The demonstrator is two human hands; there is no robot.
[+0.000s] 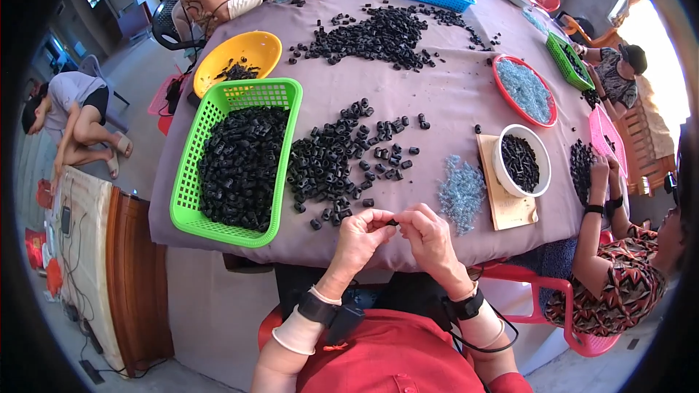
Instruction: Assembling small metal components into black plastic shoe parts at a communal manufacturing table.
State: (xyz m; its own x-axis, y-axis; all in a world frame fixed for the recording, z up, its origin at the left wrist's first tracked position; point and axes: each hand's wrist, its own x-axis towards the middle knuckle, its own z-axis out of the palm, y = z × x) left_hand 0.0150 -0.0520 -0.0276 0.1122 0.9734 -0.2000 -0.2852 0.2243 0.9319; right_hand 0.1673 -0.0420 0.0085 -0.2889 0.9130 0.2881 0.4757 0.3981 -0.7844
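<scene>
At the table's six o'clock edge, left hand (362, 236) and right hand (429, 236) pinch one small black plastic sleeve (393, 223) between fingertips, seemingly mid-fitting; next likely needs another piece from the black pile (328, 167) at eleven o'clock.

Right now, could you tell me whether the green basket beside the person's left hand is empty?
No, the green basket is filled with small black tubular parts across most of its floor.
</scene>
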